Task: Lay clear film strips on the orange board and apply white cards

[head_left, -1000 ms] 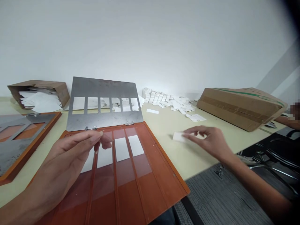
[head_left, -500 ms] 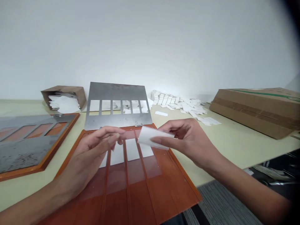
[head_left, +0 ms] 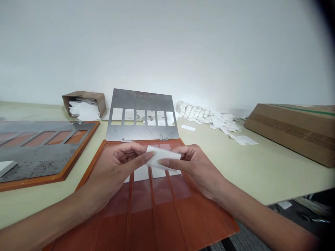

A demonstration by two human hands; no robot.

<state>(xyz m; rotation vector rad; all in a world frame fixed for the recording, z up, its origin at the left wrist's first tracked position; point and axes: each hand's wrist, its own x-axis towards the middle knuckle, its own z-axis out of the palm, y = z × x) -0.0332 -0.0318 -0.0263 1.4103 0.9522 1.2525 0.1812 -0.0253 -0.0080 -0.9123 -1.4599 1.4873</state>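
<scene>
Between my two hands is a small white card (head_left: 163,157), tilted above an orange-brown board (head_left: 167,212). My left hand (head_left: 123,164) pinches its left end between thumb and fingers. On the right end, my right hand (head_left: 195,165) grips it with the thumb on the face turned to me. Whether it is one card or a thin stack I cannot tell. Below, several white cards (head_left: 141,174) lie in the board's parallel channels, partly hidden by my hands. A grey metal plate (head_left: 142,132) with rectangular cutouts stands hinged up at the board's far edge.
At left lies a second framed board (head_left: 52,177) with its metal plate down and a white block (head_left: 7,167) on it. Behind stand a cardboard box of paper (head_left: 86,96) and loose white cards (head_left: 220,120). A large carton (head_left: 293,132) sits at the right.
My left hand has closed on the card's left end; before, it was apart from it. The card has come level between both hands. The view has shifted left.
</scene>
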